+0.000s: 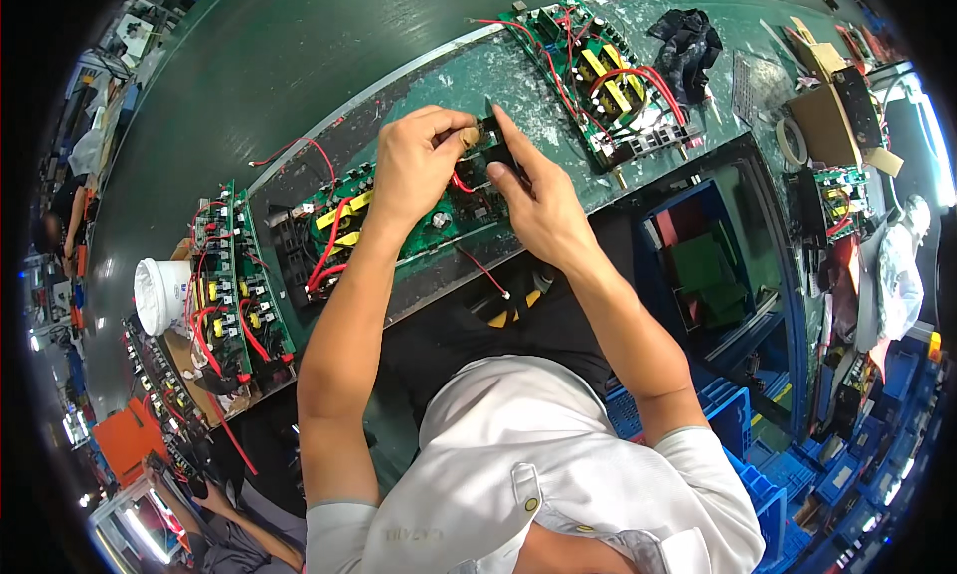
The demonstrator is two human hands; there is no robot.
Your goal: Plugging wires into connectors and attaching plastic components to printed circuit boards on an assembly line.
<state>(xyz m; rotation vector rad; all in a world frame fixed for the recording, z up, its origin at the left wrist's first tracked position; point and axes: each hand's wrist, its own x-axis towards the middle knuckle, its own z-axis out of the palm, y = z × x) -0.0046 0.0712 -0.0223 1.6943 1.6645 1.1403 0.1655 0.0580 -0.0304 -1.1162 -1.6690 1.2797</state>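
Above the right end of a green circuit board (431,237) with yellow-wrapped coils and red wires, my two hands meet. My left hand (419,165) is closed in a pinch, its fingertips at the edge of a small dark part; what they pinch is too small to make out. My right hand (546,203) grips a black flat part (495,147) between thumb and forefinger. Both hands partly cover this end of the board. A loose wire (483,273) with a white connector hangs over the bench's near edge.
A similar board (598,80) lies at the back right, beside a crumpled black cloth (686,50). More boards (231,285) stand at left by a white bucket (162,295). A roll of tape (792,141) and a cardboard box (825,125) sit right. Below is an open blue-framed compartment (788,305).
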